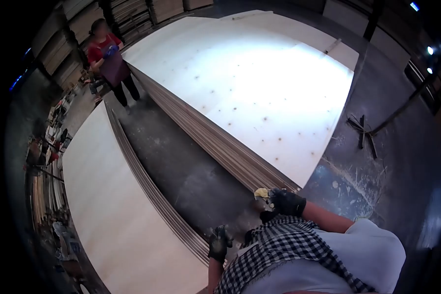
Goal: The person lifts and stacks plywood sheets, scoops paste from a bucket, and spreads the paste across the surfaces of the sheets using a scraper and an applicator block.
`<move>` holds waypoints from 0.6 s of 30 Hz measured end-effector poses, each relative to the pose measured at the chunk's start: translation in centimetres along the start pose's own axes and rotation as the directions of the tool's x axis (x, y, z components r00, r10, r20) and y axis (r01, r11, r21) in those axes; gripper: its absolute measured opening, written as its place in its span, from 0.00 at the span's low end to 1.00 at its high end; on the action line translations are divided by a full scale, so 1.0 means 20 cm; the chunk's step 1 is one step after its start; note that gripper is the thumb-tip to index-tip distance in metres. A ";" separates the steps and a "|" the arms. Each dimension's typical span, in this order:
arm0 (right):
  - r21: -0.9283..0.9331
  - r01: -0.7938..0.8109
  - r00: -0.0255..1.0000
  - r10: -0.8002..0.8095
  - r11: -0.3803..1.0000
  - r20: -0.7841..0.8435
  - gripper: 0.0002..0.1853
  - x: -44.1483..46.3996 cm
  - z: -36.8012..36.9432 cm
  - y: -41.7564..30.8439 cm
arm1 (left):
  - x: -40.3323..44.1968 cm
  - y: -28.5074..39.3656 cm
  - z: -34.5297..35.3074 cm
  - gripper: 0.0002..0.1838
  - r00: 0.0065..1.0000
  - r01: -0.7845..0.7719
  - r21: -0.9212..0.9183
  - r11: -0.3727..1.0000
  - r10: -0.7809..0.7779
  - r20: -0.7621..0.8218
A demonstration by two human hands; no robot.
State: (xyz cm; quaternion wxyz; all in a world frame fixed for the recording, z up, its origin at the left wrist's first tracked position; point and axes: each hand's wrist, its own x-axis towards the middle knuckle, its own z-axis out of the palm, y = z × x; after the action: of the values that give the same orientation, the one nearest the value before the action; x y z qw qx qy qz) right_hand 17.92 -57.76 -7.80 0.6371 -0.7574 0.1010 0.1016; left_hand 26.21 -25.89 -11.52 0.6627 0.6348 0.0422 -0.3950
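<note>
Your gloved right hand (285, 202) closes on a small yellowish item (262, 193), just beside the near corner of the knot-marked panel stack (240, 103). Your gloved left hand (220, 243) is near the edge of the plainer panel stack (127, 206); whether it grips anything, I cannot tell. A co-worker (114, 68) stands by the knot-marked stack's far corner.

One head-height view, forward and down over panel stack (259, 98)

Two near board stacks (137, 210), two gloved hands (287, 202), one checked apron (279, 242), one co-worker (113, 68), and, dimly, probably one floor stand (362, 131).
</note>
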 end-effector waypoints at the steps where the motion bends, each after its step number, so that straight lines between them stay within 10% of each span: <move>1: -0.214 0.130 0.990 -0.140 0.968 -0.030 0.12 -0.04 -0.02 0.02 | 0.00 -0.04 0.02 0.19 1.000 0.004 0.005 1.000 -0.004 -0.024; 3: -0.594 0.318 0.917 -0.398 0.739 -0.004 0.12 -0.17 -0.04 0.15 | -0.02 -0.07 0.07 0.19 0.997 0.028 0.029 0.999 -0.025 -0.075; 5: -0.451 0.259 0.933 -0.342 0.854 -0.112 0.11 -0.27 -0.08 0.30 | -0.05 0.00 0.14 0.16 0.993 -0.120 0.400 0.909 0.119 0.026; 6: 0.359 0.059 0.998 -0.053 0.931 -0.027 0.12 -0.32 -0.12 0.26 | -0.05 0.05 0.19 0.15 0.982 -0.188 0.513 0.838 0.168 0.085; 7: 0.926 -0.145 0.969 0.240 0.349 0.061 0.18 -0.38 -0.15 0.21 | -0.04 0.08 0.27 0.14 0.971 -0.238 0.526 0.817 0.203 0.124; 13: 0.984 -0.007 0.901 0.428 0.177 -0.071 0.20 -0.89 -0.62 0.29 | 0.08 0.10 1.04 0.14 0.931 -0.365 0.594 0.717 0.264 0.254; 16: 0.977 0.048 0.894 0.427 0.206 -0.134 0.20 -1.22 -1.00 0.55 | 0.34 -0.16 1.37 0.17 0.752 -0.595 0.731 0.333 0.552 0.360; 18: 0.964 0.122 0.848 0.480 0.236 -0.225 0.19 -1.40 -1.23 0.74 | 0.37 -0.15 1.65 0.15 0.812 -0.501 0.766 0.402 0.524 0.256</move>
State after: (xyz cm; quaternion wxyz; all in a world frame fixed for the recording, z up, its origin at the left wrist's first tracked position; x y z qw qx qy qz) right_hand -12.60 -83.88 -9.77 0.8971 -0.1916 0.3860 -0.0972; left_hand 14.84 -57.94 -11.75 0.3876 0.8497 -0.3294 -0.1390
